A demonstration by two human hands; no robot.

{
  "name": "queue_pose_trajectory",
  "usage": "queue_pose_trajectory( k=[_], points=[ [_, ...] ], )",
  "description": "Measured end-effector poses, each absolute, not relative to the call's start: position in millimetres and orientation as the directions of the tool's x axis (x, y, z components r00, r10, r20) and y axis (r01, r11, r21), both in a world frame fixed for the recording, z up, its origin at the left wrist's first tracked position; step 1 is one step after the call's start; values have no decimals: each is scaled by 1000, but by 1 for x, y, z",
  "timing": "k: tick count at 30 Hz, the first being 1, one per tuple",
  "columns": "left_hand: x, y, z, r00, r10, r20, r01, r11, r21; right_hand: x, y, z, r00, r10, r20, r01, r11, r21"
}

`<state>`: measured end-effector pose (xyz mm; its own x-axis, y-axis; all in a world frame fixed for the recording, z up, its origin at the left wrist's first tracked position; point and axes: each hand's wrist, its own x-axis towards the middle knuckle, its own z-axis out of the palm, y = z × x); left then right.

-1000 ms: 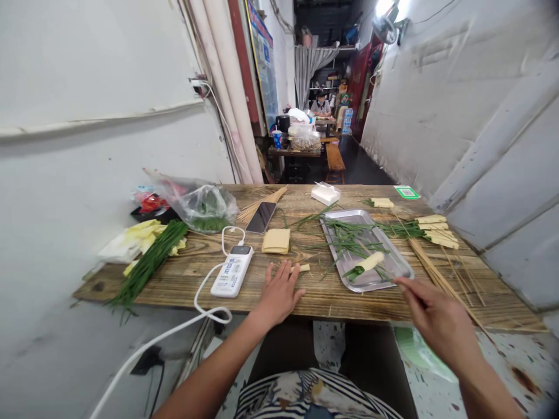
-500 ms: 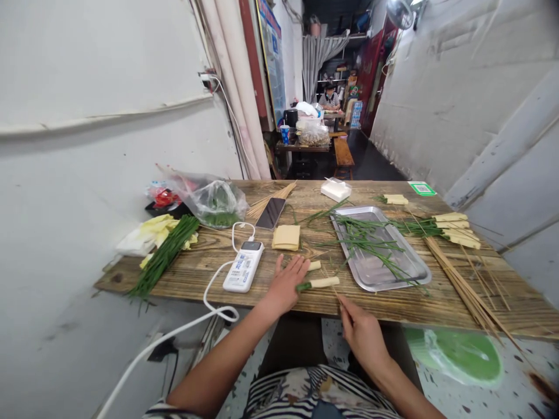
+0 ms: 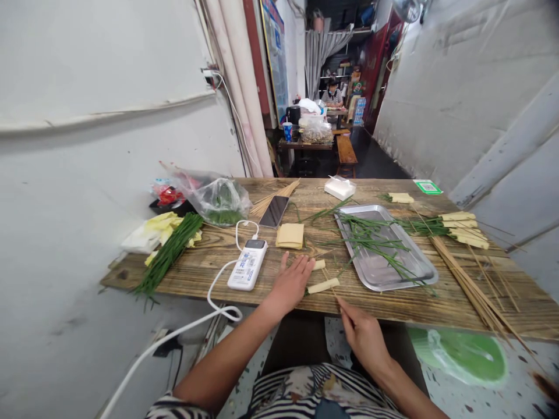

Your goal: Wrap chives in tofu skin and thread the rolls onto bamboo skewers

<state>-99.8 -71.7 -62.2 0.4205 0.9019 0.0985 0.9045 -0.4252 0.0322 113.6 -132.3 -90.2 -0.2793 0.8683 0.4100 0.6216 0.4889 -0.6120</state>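
My left hand (image 3: 292, 283) lies palm down on the tabletop with fingers stretched out, over the left ends of two pale yellow tofu-skin rolls. The far roll (image 3: 319, 265) is mostly under my fingers. The near roll (image 3: 323, 286) shows more of its length. A thin bamboo skewer (image 3: 335, 293) is pinched in my right hand (image 3: 363, 330) at the table's front edge, its tip end by the near roll; whether it pierces the roll is unclear. Beyond my left hand sits a stack of square tofu-skin sheets (image 3: 290, 235).
A metal tray (image 3: 421, 272) with loose chives (image 3: 371, 240) stands right of centre. Finished-looking rolls (image 3: 458, 224) and skewers (image 3: 463, 279) lie farther right. On the left are a power bank (image 3: 247, 266), a phone (image 3: 274, 211), a chive bundle (image 3: 170, 253) and a plastic bag (image 3: 222, 201).
The near roll's green end, visible before, is now mostly covered by my left hand. My right hand keeps its pinch on the skewer. The whole view has shifted slightly.
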Motion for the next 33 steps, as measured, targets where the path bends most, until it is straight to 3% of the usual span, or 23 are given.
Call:
queue_pose_trajectory(
  k=[6,17,29,33],
  points=[
    [-103,-71,-62,442,890,112,895,-445,9,112,-130,-89,-279,887,368,627,459,-629],
    [-90,-49,-61,349,909,228,910,-387,151,113,-127,-88,-288,896,337,649,441,-620],
    [-84,-42,-41,341,930,138,899,-366,242,117,-130,-90,-287,860,423,610,504,-611],
    [-86,-39,-34,354,934,47,903,-354,243,118,-129,-91,-287,859,423,604,506,-616]
  ],
)
